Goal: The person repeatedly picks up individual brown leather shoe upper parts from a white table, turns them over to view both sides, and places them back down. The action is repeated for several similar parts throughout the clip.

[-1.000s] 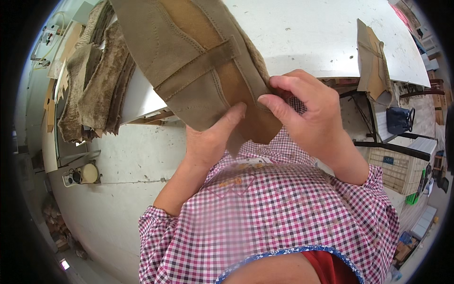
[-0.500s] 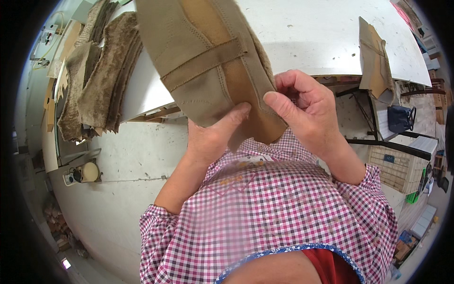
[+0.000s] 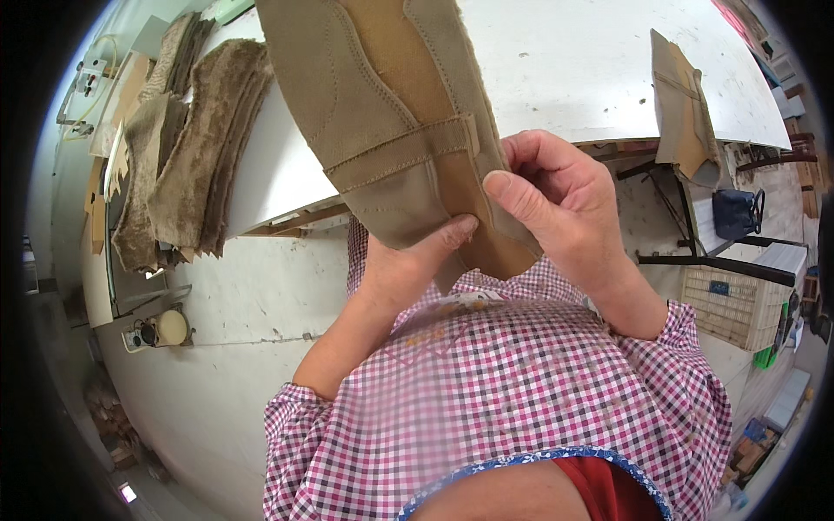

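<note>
1. White and broad, the surface (image 3: pixel 565 69) fills the upper part of the view, its front edge curving from about 9 o'clock across to 3 o'clock; below it lies a pale floor.

2. Held up in front of the surface is a tan suede boot upper (image 3: pixel 382 113) — stitched panels, a darker strip down the middle, a band sewn across it. It now stands higher and closer to the camera than a second ago, and is turned more upright, so its lower end sits between the two hands rather than spread over them.

3. Left hand (image 3: pixel 408 260), at about 6 o'clock of the piece: its grip is closed on the lower edge, thumb pressed on the front just under the band, fingers hidden behind.

4. Right hand (image 3: pixel 565 200), at about 4 o'clock of the piece: a pinching grip on the side edge near the band's end, forefinger and thumb nearly together on the suede. It has slid from the lower corner up toward the band — to my eye the attention has shifted to that seam.

5. Containers: a pale woven basket (image 3: pixel 738 304) stands on the floor at 3 o'clock, its contents not visible from here; just above it a dark blue bag (image 3: pixel 737 213) hangs or rests by a dark frame, closed to view.

6. Elsewhere: a stack of furry brown pieces (image 3: pixel 187 174) at 10 o'clock on the surface, and another tan upper (image 3: pixel 682 113) near 2 o'clock, well apart from the hands.
</note>
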### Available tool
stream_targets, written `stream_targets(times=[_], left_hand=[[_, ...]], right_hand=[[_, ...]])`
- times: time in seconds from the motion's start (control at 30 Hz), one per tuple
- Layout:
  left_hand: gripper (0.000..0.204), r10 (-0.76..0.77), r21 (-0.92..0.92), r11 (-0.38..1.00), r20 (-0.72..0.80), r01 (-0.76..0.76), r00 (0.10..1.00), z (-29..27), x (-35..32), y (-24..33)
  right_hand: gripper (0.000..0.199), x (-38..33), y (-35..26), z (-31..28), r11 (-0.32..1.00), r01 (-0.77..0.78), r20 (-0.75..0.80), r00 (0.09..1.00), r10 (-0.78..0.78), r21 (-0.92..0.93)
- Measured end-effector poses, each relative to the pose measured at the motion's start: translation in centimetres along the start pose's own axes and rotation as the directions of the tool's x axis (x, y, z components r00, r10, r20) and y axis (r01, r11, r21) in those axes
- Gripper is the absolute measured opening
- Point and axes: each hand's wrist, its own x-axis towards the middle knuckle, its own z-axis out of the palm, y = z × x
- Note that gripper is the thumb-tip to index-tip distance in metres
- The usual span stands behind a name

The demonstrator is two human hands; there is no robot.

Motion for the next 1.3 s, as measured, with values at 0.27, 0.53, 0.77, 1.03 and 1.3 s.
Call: stream_targets(times=[0.27,0.53,0.77,1.03,1.3], left_hand=[[0.042,-0.086,0.146,0.986,0.048,0.078,0.995,0.8,-0.1,0.7],[0.038,-0.019,0.229,0.973,0.092,-0.002,0.996,1.7,-0.5,-0.2],[0.039,-0.052,0.229,0.973,0.120,0.024,0.991,2.4,-0.8,-0.3],[0.037,-0.057,0.265,0.964,0.174,0.009,0.983,2.7,-1.0,-1.0],[0.038,-0.149,0.163,0.979,0.152,0.124,0.977,2.2,-1.2,-2.5]], right_hand=[[0.011,-0.3,0.4,-0.5,0.996,0.084,-0.042,0.996,-0.082,0.038],[0.009,0.4,0.0,-0.3,0.980,0.165,-0.150,0.978,-0.147,0.114],[0.011,2.0,-0.8,-0.6,0.962,0.268,-0.217,0.943,-0.253,0.043],[0.013,4.0,-2.1,-1.4,0.938,0.344,-0.305,0.897,-0.321,0.026],[0.016,5.7,-3.1,-2.6,0.877,0.480,-0.259,0.846,-0.465,-0.010]])
